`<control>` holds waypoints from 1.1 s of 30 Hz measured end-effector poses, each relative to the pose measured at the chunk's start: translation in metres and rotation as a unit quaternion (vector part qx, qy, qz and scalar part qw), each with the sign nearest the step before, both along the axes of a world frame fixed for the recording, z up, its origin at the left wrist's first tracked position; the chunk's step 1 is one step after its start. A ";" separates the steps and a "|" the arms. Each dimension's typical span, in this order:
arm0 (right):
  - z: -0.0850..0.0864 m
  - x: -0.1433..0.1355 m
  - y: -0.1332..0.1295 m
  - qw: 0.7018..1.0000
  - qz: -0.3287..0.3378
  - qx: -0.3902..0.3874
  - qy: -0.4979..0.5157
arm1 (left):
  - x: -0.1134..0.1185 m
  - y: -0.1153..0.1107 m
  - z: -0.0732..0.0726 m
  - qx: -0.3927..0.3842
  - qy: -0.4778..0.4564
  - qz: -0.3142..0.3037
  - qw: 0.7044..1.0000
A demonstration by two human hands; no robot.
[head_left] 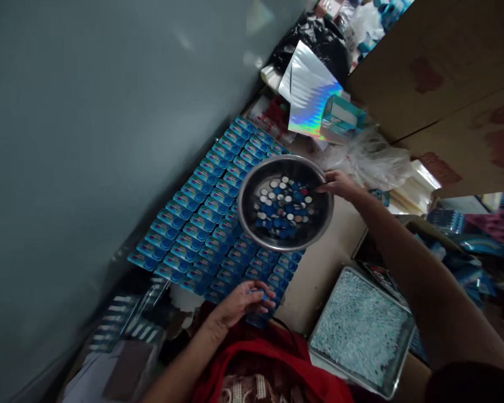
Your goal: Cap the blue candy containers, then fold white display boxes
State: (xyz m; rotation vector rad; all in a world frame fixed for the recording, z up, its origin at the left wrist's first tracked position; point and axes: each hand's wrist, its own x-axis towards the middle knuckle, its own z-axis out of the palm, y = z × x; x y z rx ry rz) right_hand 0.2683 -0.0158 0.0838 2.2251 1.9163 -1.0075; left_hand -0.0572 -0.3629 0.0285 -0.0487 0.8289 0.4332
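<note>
My right hand (339,184) grips the rim of a round metal bowl (286,245), thumb inside the edge. Inside the bowl lie many small round caps (279,207), mostly blue and white, with a red one among them. The bowl hangs tilted over rows of small blue packs (189,235) laid out on the table, covering some of them. Low over the near end of these rows, my left hand (252,298) has its fingers curled around a small blue cap (264,295), partly hidden by the fingers.
A clear tray (357,330) of pale blue-white granules stands at the lower right. Shiny holographic sheets (306,84), plastic bags (367,157) and a teal box (342,118) crowd the far end. A grey wall (88,112) borders the left, and large cardboard boxes (445,84) the right.
</note>
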 end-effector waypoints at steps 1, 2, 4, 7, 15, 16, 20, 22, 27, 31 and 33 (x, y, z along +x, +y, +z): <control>0.000 -0.020 -0.004 1.000 0.012 -0.024 0.005 | 0.012 -0.005 -0.001 -0.002 -0.006 -0.006 1.000; -0.002 -0.041 -0.010 0.999 0.026 -0.038 0.013 | 0.024 -0.005 -0.002 0.003 -0.007 -0.003 1.000; -0.007 -0.087 -0.023 0.996 0.067 -0.035 0.048 | 0.048 0.005 -0.007 0.023 0.006 0.021 0.999; -0.021 -0.150 -0.045 0.987 0.132 -0.021 0.086 | 0.077 0.036 -0.016 0.050 0.032 0.074 0.995; -0.024 -0.089 -0.082 0.931 0.067 0.097 0.345 | 0.106 0.146 -0.037 0.063 0.075 0.227 0.969; -0.024 -0.067 -0.086 0.932 0.085 0.117 0.333 | 0.107 0.159 -0.040 0.064 0.087 0.243 0.964; -0.040 -0.022 -0.100 0.927 0.147 0.122 0.322 | 0.118 0.199 -0.051 0.085 0.106 0.269 0.954; -0.051 -0.026 -0.102 0.928 0.129 0.141 0.321 | 0.122 0.212 -0.055 0.094 0.107 0.276 0.951; -0.063 -0.050 -0.078 0.927 0.122 0.174 0.311 | 0.124 0.239 -0.058 0.107 0.110 0.281 0.947; -0.069 -0.057 -0.041 0.936 0.115 0.189 0.272 | 0.126 0.266 -0.058 0.105 0.113 0.298 0.942; -0.074 -0.059 -0.013 0.944 0.122 0.182 0.247 | 0.127 0.281 -0.058 0.103 0.114 0.306 0.940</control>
